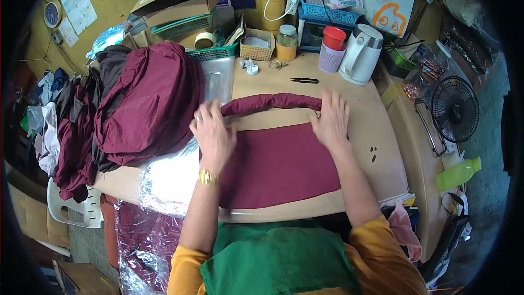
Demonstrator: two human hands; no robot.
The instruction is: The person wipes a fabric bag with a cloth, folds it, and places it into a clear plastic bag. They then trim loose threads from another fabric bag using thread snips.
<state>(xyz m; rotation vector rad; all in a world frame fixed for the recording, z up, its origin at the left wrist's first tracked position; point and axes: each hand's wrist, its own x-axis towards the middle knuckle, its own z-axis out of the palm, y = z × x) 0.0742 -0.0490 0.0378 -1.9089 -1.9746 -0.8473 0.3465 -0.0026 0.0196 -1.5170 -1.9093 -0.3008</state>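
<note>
A maroon cloth roll (273, 101), gathered and slightly arched, spans the table between my hands. My left hand (212, 134), with a gold band at its wrist, has curled fingers around the roll's left end. Around the right end, my right hand (330, 123) has its fingers over the top and its thumb on the near side. Parts of both ends are hidden by my fingers. Just nearer to me lies a flat maroon cloth panel (281, 166), smooth, with a strip of table showing between it and the roll.
A large maroon garment pile (147, 98) sits at left beside clear plastic sheeting (169, 177). Black thread snips (304, 81) lie beyond the roll. Along the back stand a jar (286, 43), a lidded cup (332, 54) and a white kettle (361, 54). A black fan (454, 108) is at right.
</note>
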